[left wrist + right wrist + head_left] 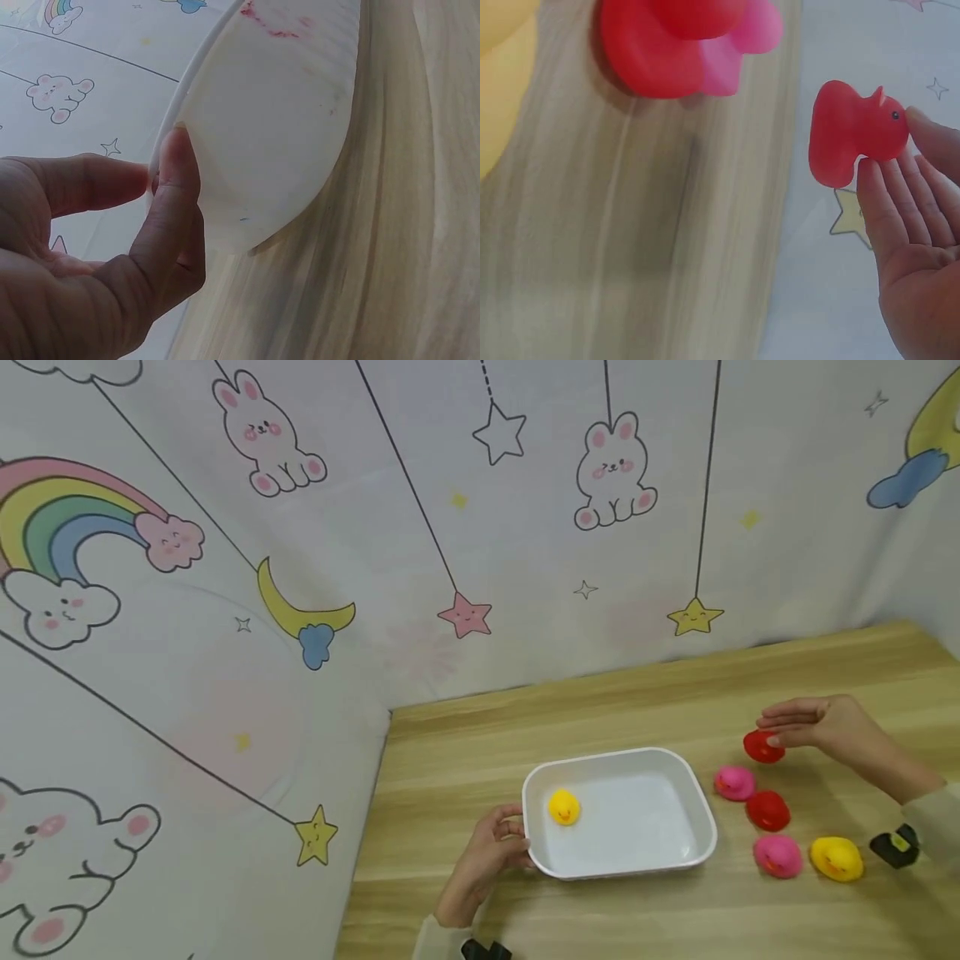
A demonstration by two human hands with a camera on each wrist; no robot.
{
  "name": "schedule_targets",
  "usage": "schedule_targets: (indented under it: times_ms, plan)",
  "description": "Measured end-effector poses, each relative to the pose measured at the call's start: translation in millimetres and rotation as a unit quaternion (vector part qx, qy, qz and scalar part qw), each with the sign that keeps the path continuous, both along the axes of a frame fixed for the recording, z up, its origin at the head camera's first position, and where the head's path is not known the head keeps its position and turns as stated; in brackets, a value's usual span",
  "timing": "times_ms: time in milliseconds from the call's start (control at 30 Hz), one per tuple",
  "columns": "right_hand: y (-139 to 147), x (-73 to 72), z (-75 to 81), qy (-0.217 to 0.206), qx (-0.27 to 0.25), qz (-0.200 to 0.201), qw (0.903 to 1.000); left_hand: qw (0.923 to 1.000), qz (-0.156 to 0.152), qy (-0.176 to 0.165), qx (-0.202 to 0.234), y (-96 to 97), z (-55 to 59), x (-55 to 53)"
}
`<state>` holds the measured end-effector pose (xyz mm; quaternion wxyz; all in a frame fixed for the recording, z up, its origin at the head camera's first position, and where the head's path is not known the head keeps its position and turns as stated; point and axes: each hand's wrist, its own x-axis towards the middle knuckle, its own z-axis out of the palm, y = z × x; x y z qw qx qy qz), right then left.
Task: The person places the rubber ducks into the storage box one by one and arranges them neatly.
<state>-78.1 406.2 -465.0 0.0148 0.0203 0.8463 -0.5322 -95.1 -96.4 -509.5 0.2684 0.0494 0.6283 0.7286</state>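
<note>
My left hand (487, 852) pinches the rim of a white plastic tray (645, 827) at its left end. The left wrist view shows the thumb on one side of that rim and curled fingers against the outer wall (262, 127). One small yellow rubber duck (564, 807) sits inside the tray, towards the left. Right of the tray, my right hand (836, 731) holds a red rubber duck (841, 139) by its head, between the thumb and the fingertips. Its fingers stay fairly straight in the right wrist view.
Between the tray and my right forearm stand a pink duck (735, 783), another red duck (768, 811), a second pink duck (777, 857) and a larger yellow duck (836, 859). They rest on a wood-grain table (450, 735). A printed cloth (525, 543) hangs behind it and at the left.
</note>
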Motion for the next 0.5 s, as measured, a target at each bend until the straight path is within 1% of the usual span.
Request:
schedule_targets:
  times_ms: [233, 333, 500]
  plan:
    - [-18.1, -7.8, 13.4, 0.011, -0.001, 0.023, 0.9997, 1.0, 0.001, 0.006, 0.004, -3.7, -0.7, 1.6]
    - [-29.7, -10.0, 21.2, 0.021, -0.017, 0.035, 0.999, 0.9999, 0.004, 0.012, 0.003, -4.9, 0.1, 2.6]
    - [-49.8, -12.1, 33.8, 0.057, -0.061, 0.058, 0.9948, 0.9999, 0.008, 0.012, -0.001, -5.1, 2.8, 4.2]
